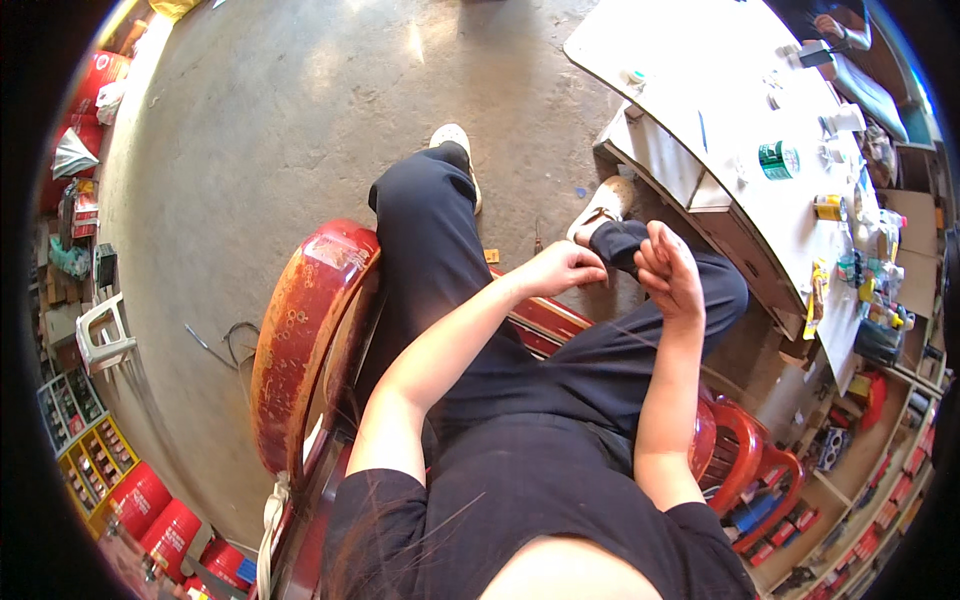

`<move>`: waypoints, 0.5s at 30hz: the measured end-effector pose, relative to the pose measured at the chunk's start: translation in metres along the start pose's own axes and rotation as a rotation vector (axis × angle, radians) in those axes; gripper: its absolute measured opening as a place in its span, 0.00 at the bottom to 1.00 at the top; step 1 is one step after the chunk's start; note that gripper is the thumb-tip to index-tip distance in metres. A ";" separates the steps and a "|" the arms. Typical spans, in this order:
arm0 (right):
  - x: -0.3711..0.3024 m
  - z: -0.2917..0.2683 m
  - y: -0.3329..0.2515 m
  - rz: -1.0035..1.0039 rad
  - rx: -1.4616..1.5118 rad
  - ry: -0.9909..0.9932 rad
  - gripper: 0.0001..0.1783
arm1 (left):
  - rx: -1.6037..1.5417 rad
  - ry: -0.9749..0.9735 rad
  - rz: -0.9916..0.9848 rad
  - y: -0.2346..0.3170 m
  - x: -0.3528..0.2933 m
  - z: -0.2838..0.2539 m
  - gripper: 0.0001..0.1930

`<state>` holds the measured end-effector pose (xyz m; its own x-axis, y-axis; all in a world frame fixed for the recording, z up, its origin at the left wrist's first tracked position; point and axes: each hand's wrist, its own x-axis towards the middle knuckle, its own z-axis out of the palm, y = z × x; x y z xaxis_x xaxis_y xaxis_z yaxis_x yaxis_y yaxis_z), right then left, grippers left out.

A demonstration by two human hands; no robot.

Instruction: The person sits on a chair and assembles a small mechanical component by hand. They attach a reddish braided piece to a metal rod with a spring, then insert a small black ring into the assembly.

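My left hand (558, 272) hovers above my lap, thumb and fingertips pinched together. Whatever the pinch may hold is too small to make out. A short distance to its right, my right hand (668, 270) is raised over my bent leg, its fingers curled in toward the palm. Those curled fingers hide anything inside them. The two hands are apart and face each other. Beneath them are my dark trousers (600, 365) and the red slatted edge of a wooden seat (548, 318).
A glossy red wooden armrest (315, 320) rises at my left. To the right stands a white desk (690, 60) with a green jar (776, 160) and bottles. A screwdriver-like tool (538, 238) lies on the floor. A white stool (104, 332) and red drums (170, 535) line the left. Another person's hand (828, 25) shows far right.
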<state>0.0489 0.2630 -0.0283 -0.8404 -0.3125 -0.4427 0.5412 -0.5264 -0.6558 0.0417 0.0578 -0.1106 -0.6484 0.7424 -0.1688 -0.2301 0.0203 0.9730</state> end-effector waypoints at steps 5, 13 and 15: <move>-0.017 0.003 -0.026 0.170 -1.265 0.017 0.15 | -0.183 0.103 0.032 0.010 0.005 -0.024 0.11; 0.004 0.010 0.000 -0.110 0.047 0.121 0.12 | -0.046 0.006 -0.002 0.030 -0.003 0.003 0.11; -0.010 0.022 -0.012 0.070 -0.049 0.017 0.13 | -0.257 0.055 -0.048 0.035 -0.006 -0.014 0.11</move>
<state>0.0504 0.2551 -0.0030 -0.8001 -0.3336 -0.4986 0.5997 -0.4642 -0.6518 0.0275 0.0449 -0.0777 -0.6691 0.7071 -0.2287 -0.4333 -0.1212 0.8931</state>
